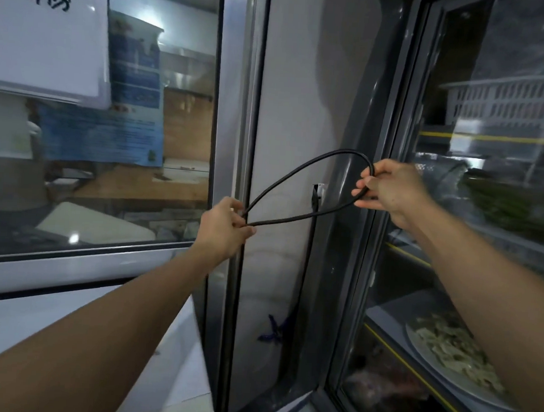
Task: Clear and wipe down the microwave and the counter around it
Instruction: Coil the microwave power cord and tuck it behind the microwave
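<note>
Both hands hold a loop of black cord in front of a grey wall.
The left hand pinches the two strands of the cord together; the right hand has its fingers curled round the loop's far bend, beside a glass-fronted display case.

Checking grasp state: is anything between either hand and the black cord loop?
Nothing visible. The left hand pinches the thin black rubbery cord where its strands cross; the right hand grips the far bend of the loop. Both touch it directly.
</note>
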### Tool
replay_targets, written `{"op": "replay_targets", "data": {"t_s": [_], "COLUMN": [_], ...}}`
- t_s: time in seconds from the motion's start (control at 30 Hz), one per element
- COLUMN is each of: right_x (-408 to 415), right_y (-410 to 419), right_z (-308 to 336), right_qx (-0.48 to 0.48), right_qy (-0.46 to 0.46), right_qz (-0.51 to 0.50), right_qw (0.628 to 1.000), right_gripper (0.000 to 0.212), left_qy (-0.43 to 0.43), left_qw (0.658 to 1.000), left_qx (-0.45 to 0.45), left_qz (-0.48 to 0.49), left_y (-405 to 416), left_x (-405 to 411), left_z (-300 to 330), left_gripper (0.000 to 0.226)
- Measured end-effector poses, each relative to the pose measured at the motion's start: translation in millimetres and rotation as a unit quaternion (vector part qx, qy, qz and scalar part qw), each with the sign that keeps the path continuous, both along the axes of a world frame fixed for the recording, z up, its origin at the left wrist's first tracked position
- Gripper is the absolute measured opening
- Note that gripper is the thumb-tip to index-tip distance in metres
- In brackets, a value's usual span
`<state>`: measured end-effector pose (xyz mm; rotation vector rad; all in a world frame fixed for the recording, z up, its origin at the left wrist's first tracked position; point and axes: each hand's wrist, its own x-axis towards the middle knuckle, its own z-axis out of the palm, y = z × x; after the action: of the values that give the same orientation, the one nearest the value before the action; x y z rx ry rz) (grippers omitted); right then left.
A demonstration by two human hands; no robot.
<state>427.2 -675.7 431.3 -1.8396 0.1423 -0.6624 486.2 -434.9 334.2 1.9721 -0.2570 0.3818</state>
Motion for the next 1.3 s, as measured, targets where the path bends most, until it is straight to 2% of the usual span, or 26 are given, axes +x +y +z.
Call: {"op": "replay_targets", "data": {"t_s": [0.13,0.23,0.33,0.47,0.6,0.63,0.7,0.8,0.87,0.93,1.03,1.1,1.17,1.3], "right_x": [5.4,5.8,4.4,4.4,11.4,13.9,19.0,27.6,38.4,51.3,66.6,73.3,78.8,88.3], "right_y": [-1.4,-5.5,-11.2,-15.6,-16.2,-16.1,-13.9,0.2,14.8,31.5,54.3,58.2,50.7,29.8], "right_z": [0.6,-0.3,-3.1,-11.9,-20.2,-21.4,-22.4,-23.8,-27.1,-32.0,-44.3,-51.0,-54.2,-67.7], "right_qx": [-0.005,-0.02,-0.029,-0.012,-0.026,-0.048,-0.152,-0.331,-0.46,-0.528,-0.52,-0.477,-0.408,-0.352], "right_qy": [-0.017,-0.028,-0.029,-0.027,-0.004,0.005,0.01,0.002,0.011,0.015,-0.017,-0.037,-0.039,-0.022], "right_qz": [0.016,0.026,0.032,0.038,0.037,0.029,-0.013,-0.026,-0.033,-0.022,0.035,0.048,0.051,0.053], "right_qw": [1.0,0.999,0.999,0.999,0.999,0.998,0.988,0.943,0.887,0.849,0.853,0.877,0.911,0.934], "right_gripper": [0.025,0.024,0.022,0.021,0.019,0.02,0.032,0.063,0.065,0.055,0.033,0.022,0.019,0.019], "left_qy": [-0.01,0.014,0.053,0.017,-0.022,-0.028,-0.034,-0.023,-0.02,-0.021,-0.025,-0.019,0.002,0.062], "left_qw": [0.994,0.991,0.986,0.987,0.987,0.986,0.984,0.982,0.979,0.978,0.979,0.979,0.979,0.976], "left_qx": [0.108,0.124,0.137,0.158,0.158,0.163,0.175,0.189,0.202,0.209,0.202,0.198,0.201,0.209], "left_qz": [0.01,-0.04,-0.074,-0.031,0.002,0.004,0.003,-0.008,-0.014,-0.021,-0.031,-0.037,-0.036,-0.027], "left_y": [6.4,0.8,-5.6,-5.7,-1.9,-0.4,1.6,1.2,-0.4,-1.9,-3.4,-2.0,3.3,19.9], "left_x": [21.0,32.5,39.7,44.1,45.1,45.6,46.3,47.2,47.1,47.9,50.9,53.9,58.7,73.0], "left_z": [14.8,23.5,27.9,27.3,27.5,28.4,30.7,32.0,32.5,32.6,30.6,24.8,14.4,-6.6], "left_gripper": [0.065,0.069,0.05,0.019,0.014,0.014,0.012,0.008,0.005,0.004,0.004,0.007,0.01,0.02]}}
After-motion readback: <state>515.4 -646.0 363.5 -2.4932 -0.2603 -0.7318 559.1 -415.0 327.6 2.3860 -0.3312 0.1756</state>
